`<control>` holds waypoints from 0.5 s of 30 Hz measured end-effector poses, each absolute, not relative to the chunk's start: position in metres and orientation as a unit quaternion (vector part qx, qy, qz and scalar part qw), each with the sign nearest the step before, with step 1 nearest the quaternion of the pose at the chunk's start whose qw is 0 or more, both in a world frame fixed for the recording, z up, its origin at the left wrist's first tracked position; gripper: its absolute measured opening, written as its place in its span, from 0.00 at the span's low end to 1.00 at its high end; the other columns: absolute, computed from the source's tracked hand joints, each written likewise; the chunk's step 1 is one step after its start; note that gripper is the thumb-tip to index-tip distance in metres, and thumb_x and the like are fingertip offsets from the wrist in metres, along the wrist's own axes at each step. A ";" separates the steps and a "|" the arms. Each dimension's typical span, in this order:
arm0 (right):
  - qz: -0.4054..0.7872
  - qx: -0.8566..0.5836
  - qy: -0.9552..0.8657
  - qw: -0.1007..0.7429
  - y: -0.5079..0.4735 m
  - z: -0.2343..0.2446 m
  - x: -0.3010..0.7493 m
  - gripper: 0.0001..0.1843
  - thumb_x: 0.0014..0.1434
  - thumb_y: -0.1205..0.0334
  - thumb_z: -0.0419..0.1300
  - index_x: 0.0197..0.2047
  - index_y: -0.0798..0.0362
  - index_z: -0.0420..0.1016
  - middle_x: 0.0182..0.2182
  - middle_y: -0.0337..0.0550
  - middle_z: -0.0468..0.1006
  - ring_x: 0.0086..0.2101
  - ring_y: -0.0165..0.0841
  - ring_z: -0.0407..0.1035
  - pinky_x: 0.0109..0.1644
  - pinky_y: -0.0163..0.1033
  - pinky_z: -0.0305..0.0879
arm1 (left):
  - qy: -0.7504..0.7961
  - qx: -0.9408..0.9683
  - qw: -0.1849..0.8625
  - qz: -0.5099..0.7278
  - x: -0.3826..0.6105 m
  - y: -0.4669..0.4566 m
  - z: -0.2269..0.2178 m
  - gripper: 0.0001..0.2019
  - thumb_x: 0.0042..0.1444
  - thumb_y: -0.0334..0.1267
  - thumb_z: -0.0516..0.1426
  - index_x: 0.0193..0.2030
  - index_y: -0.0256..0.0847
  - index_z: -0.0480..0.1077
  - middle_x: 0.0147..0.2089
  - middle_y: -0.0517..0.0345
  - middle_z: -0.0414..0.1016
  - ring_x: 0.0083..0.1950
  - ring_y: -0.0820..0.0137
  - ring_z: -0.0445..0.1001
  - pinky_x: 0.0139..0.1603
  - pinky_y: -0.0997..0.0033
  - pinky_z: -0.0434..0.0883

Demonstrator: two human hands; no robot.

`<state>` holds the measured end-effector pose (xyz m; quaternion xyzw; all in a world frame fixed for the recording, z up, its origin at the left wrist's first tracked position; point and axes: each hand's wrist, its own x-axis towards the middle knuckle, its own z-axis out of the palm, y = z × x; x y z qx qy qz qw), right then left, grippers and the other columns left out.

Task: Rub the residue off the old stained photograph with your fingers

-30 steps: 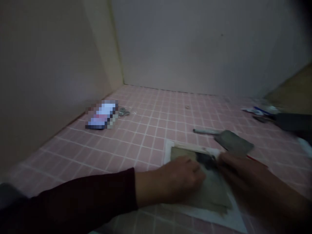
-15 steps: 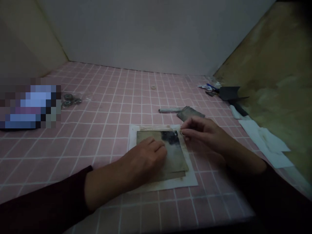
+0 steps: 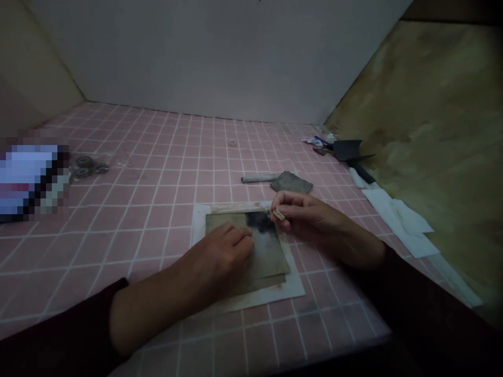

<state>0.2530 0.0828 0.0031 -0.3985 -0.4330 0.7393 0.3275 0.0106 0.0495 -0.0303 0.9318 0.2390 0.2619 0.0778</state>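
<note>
Right hand point(image 3: 304, 212): thumb and fingers pinch a small cream oblong piece point(image 3: 279, 214) beside the dark-stained far right corner of a grey-brown rectangular sheet point(image 3: 267, 256). Left hand point(image 3: 223, 256): curled over the sheet; grip indeterminable.

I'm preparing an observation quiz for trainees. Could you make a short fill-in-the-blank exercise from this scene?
1. The tablecloth is ____ with white lines.
2. The ____ hand holds a small pale piece.
3. The paper showing around the dark-stained sheet beneath the left hand is mostly ____.

Missing words: pink; right; white.
</note>
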 end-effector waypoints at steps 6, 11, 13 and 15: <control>0.648 -0.433 -0.541 0.316 0.084 0.007 0.254 0.07 0.57 0.62 0.67 0.35 0.53 0.73 0.28 0.35 0.73 0.28 0.24 0.65 0.33 0.32 0.60 | 0.243 0.937 0.074 0.241 0.012 0.049 -0.024 0.07 0.64 0.28 0.53 0.34 0.33 0.69 0.45 0.45 0.75 0.40 0.64 0.69 0.41 0.61 0.75; 0.491 -0.440 -0.711 0.245 0.082 0.006 0.256 0.03 0.61 0.63 0.62 0.36 0.53 0.72 0.29 0.36 0.70 0.29 0.28 0.64 0.33 0.36 0.59 | 0.247 0.938 0.076 0.233 0.012 0.048 -0.025 0.07 0.65 0.28 0.53 0.35 0.33 0.70 0.45 0.45 0.75 0.40 0.65 0.69 0.42 0.62 0.74; 0.418 -0.445 -0.763 0.212 0.079 0.004 0.253 0.01 0.62 0.66 0.60 0.37 0.52 0.70 0.28 0.35 0.69 0.29 0.28 0.63 0.33 0.36 0.58 | 0.245 0.939 0.078 0.228 0.011 0.049 -0.026 0.06 0.64 0.28 0.53 0.36 0.33 0.70 0.46 0.46 0.75 0.40 0.65 0.69 0.42 0.62 0.74; 0.332 -0.443 -0.812 0.184 0.076 0.005 0.252 0.03 0.62 0.69 0.58 0.36 0.52 0.69 0.29 0.36 0.69 0.30 0.29 0.64 0.34 0.36 0.58 | 0.247 0.940 0.080 0.223 0.011 0.049 -0.027 0.06 0.64 0.28 0.54 0.37 0.33 0.70 0.46 0.46 0.75 0.41 0.64 0.69 0.42 0.61 0.74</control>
